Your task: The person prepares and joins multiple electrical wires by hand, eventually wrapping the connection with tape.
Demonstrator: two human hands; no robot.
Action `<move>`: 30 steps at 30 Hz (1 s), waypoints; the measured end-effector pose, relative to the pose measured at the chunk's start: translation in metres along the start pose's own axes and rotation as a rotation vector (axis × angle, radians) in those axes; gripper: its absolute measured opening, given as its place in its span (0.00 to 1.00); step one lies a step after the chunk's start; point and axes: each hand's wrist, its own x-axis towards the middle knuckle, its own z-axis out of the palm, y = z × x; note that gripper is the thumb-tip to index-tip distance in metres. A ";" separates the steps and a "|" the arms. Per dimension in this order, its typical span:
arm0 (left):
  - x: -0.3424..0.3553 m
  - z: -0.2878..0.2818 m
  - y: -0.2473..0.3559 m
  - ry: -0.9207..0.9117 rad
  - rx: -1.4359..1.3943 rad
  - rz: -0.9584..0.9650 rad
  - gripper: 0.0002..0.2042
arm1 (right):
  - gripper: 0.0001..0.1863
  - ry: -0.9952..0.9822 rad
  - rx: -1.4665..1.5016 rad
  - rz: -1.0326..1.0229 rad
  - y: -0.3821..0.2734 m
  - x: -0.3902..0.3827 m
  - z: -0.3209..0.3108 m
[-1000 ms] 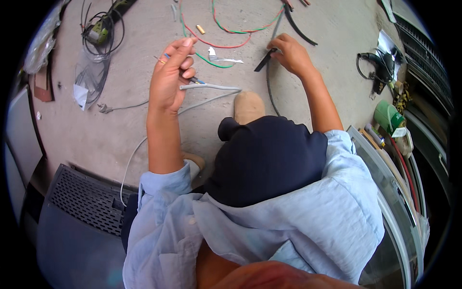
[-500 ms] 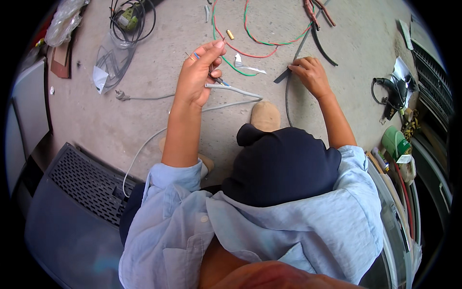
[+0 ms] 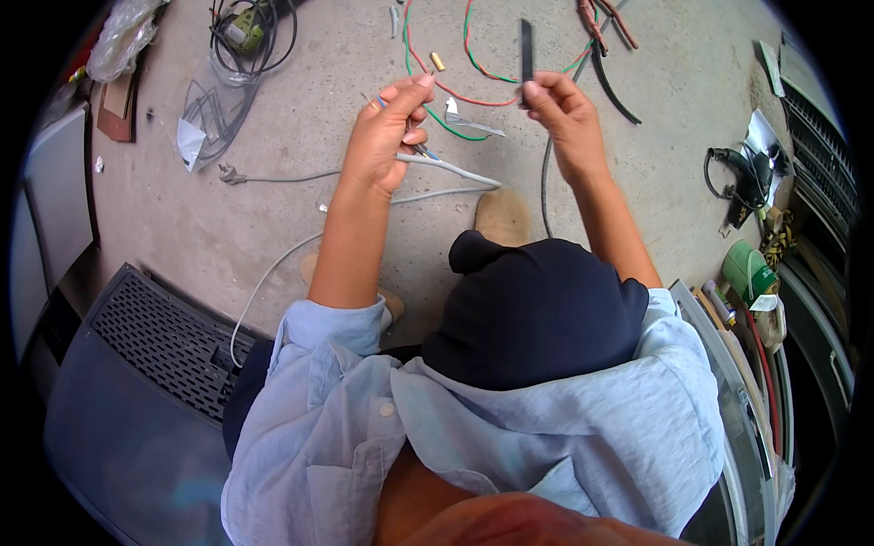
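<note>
My left hand (image 3: 387, 136) is closed on the end of a grey cable (image 3: 460, 173), whose stripped inner wires, one of them blue, poke out between the fingers. The fingertips partly hide these wires. In my right hand (image 3: 566, 114), thumb and fingers pinch the lower end of a short, flat black strip (image 3: 526, 55), which points upward away from me. I cannot make out what the strip is made of. Between the hands, a torn silvery scrap (image 3: 469, 123) lies on the floor near red and green wires (image 3: 478, 98).
A plug (image 3: 229, 173) lies at left. Beyond the hands are a small brass-coloured cylinder (image 3: 438, 62) and a dark cable (image 3: 546, 182). A green tool (image 3: 244, 35) with coiled cord sits far left. A perforated dark panel (image 3: 173, 337) stands near left; a green container (image 3: 748, 273) is at right.
My right hand has lifted the black strip from beside the dark cable, moving up and slightly left, and turned it upright. My left hand has shifted slightly right with the grey cable.
</note>
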 end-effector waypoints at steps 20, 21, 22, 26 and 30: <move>-0.011 0.007 -0.005 -0.056 0.037 0.014 0.12 | 0.14 -0.214 0.327 0.484 -0.030 -0.016 0.043; -0.011 0.007 -0.006 -0.052 0.040 0.015 0.12 | 0.15 -0.213 0.329 0.487 -0.031 -0.016 0.043; -0.012 0.007 -0.006 -0.046 0.042 0.016 0.12 | 0.15 -0.212 0.332 0.490 -0.032 -0.017 0.043; -0.012 0.008 -0.006 -0.037 0.050 0.017 0.11 | 0.15 -0.217 0.344 0.499 -0.034 -0.017 0.044; -0.014 0.011 -0.004 -0.021 0.072 0.033 0.14 | 0.15 -0.229 0.357 0.509 -0.035 -0.018 0.043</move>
